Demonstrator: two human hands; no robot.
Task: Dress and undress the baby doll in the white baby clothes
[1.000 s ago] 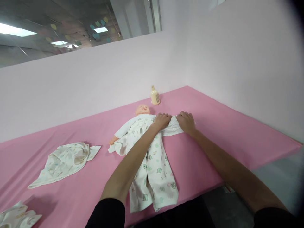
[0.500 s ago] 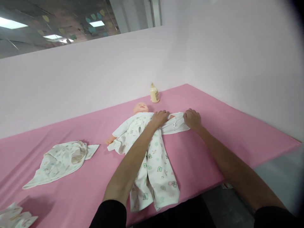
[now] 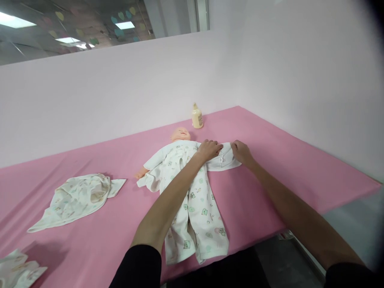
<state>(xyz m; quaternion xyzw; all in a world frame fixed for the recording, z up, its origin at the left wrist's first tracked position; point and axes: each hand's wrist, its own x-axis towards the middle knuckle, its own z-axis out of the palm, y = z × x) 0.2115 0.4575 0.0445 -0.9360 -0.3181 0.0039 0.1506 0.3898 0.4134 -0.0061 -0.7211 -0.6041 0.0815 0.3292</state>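
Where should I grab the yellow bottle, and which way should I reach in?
Probably around the wide body of the bottle, below its narrow pump top. Come from the front right: the bottle stands upright, the wall is behind it, and the doll's head lies in front, to the left.

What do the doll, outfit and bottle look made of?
Doll: probably vinyl or plastic where bare, smooth and moulded-looking; its body is covered.
Outfit: likely cotton knit, matt, with soft folds; fibre uncertain.
Bottle: apparently plastic, slightly glossy, with faint highlights; glass isn't ruled out.
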